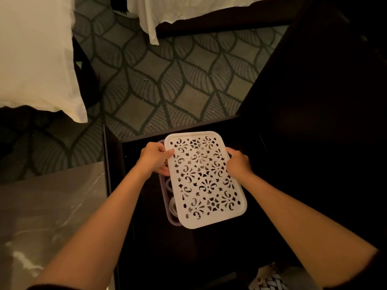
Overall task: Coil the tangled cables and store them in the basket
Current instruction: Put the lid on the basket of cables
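- Both hands are on the white patterned lid [204,178], one at each long side, and it sits skewed over the purple basket [164,197].
- Left hand [154,159] has its grip pinched on the lid's left edge; right hand [237,163] is clenched on the right edge.
- Coiled cables [172,203] lie inside the basket, peeking out at its uncovered left side.
- The basket stands near the far edge of the dark tabletop [209,258].
- Looks like the lid is being squared up to close.

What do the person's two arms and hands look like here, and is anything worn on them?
Both forearms are bare down to the left hand and the right hand. No ring, watch, bracelet or glove shows on either. Dark sleeve edges appear only at the bottom corners of the picture, near the upper arms. The light is dim, so fine marks cannot be judged.
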### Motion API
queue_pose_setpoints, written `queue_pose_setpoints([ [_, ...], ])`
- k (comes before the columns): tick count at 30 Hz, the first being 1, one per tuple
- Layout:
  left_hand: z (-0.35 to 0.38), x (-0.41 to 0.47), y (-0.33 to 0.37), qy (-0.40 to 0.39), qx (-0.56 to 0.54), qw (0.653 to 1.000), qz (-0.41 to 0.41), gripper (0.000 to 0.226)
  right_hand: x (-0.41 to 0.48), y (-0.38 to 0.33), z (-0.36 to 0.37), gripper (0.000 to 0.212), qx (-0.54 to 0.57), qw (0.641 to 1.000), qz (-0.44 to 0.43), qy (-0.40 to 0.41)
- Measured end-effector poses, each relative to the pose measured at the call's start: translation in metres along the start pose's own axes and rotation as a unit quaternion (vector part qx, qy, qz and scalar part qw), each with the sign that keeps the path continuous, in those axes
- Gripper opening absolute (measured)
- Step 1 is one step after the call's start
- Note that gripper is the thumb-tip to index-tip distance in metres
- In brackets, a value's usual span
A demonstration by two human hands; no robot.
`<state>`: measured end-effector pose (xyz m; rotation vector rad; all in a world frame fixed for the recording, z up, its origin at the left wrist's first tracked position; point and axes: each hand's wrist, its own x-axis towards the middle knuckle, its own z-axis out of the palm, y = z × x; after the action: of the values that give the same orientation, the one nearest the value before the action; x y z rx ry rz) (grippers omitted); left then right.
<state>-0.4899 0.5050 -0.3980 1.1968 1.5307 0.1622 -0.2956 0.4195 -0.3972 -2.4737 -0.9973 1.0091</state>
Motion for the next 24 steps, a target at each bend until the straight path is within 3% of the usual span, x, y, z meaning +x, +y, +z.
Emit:
queue_pose_setpoints([
  [8,-0.016,0.001,-0.008,0.052,0.035,0.996,-0.055,0.015,0.003,-0.011,0.018,0.048,-0.030,0.998,-0.025,-0.059],
  [15,-0.016,-0.002,-0.016,0.062,0.047,0.993,-0.085,0.015,0.000,-0.019,0.024,0.052,-0.169,0.982,-0.038,-0.071],
  [17,-0.015,-0.005,-0.017,0.058,0.028,0.997,-0.043,0.017,-0.002,-0.015,0.023,0.042,-0.121,0.990,-0.041,-0.054],
  [20,-0.011,-0.007,-0.011,0.036,-0.036,0.998,0.027,0.027,-0.001,-0.004,0.018,0.035,0.038,0.999,0.009,-0.006],
  [24,0.011,0.001,0.005,0.040,-0.082,0.996,0.019,0.036,0.006,0.009,-0.002,0.037,0.154,0.985,0.070,0.034],
])
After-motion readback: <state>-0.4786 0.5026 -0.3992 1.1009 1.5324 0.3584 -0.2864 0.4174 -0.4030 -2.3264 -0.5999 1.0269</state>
